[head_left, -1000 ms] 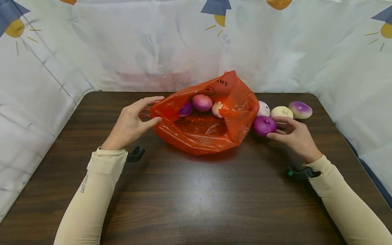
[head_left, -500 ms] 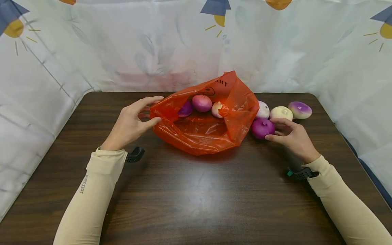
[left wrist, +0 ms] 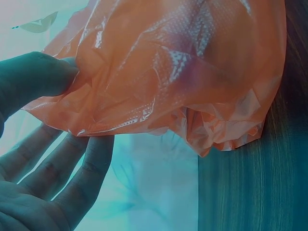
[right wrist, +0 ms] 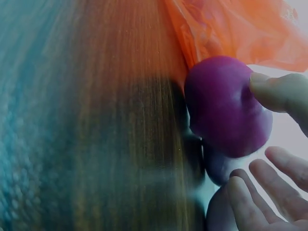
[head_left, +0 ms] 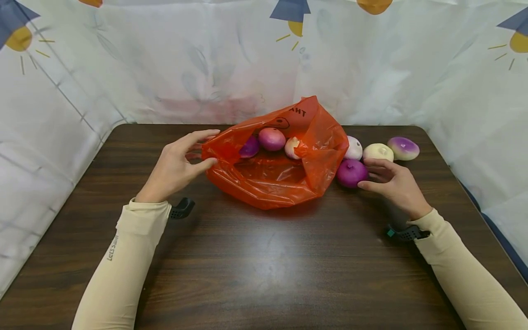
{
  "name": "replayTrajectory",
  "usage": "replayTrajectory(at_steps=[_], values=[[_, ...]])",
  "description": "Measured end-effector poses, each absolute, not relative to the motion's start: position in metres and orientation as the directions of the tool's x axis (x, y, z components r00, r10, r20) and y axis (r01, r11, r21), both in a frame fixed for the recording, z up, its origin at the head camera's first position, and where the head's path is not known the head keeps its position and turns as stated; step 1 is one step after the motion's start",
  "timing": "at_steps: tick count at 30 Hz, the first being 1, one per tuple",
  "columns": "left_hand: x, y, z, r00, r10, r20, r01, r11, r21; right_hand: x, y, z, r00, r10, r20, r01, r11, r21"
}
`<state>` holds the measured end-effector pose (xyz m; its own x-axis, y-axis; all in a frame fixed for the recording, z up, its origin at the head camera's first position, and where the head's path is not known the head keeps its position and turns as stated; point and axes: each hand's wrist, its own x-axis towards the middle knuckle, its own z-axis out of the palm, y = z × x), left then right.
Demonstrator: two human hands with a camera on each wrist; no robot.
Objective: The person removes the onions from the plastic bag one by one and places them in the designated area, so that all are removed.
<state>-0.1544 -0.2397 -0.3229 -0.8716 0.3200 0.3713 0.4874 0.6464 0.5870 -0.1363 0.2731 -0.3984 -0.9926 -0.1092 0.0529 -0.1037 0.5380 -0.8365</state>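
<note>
An orange-red plastic bag (head_left: 274, 195) lies with its mouth facing me, holding a purple onion (head_left: 250, 147), a pink onion (head_left: 272, 139) and a pale peach one (head_left: 292, 147). My left hand (head_left: 175, 162) holds the bag's left edge, thumb on one side and fingers on the other, as the left wrist view shows. Against the bag's right side rests a dark purple onion (head_left: 352, 173). My right hand (head_left: 393, 183) is just right of it, fingers spread. In the right wrist view its thumb touches the purple onion (right wrist: 228, 106), while the other fingers stand apart from it.
Behind the dark purple onion sit a white onion (head_left: 354, 148), a cream one (head_left: 378, 152) and a purple-and-white one (head_left: 404, 148). All are on a dark wooden table (head_left: 264, 270). A patterned white curtain (head_left: 198, 59) hangs behind and at the sides.
The dark purple onion has shifted slightly left against the bag, and my right hand's fingers have come loose around it. My left hand and the bag have stayed put.
</note>
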Motion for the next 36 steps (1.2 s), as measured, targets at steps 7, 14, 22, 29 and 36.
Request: replayTrajectory(at_steps=[7,14,22,29,36], values=[[-0.154,-0.240,-0.323,-0.874,0.316,0.369,0.483,0.641,0.596,-0.136,0.270,-0.396,-0.993,-0.105,0.049,-0.097,0.526,-0.845],[-0.155,-0.240,-0.324,-0.874,0.315,0.371,0.485,0.636,0.601,-0.135,0.269,-0.396,-0.993,-0.103,0.058,-0.104,0.523,-0.846],[-0.155,-0.241,-0.322,-0.869,0.315,0.382,0.492,0.637,0.593,-0.134,0.267,-0.394,-0.991,-0.102,0.087,-0.128,0.516,-0.847],[-0.154,-0.242,-0.321,-0.873,0.310,0.376,0.484,0.632,0.605,-0.134,0.265,-0.389,-0.988,-0.100,0.119,-0.153,0.491,-0.858],[-0.155,-0.241,-0.322,-0.874,0.321,0.365,0.486,0.619,0.617,-0.131,0.268,-0.377,-0.976,-0.080,0.204,-0.219,0.353,-0.910]])
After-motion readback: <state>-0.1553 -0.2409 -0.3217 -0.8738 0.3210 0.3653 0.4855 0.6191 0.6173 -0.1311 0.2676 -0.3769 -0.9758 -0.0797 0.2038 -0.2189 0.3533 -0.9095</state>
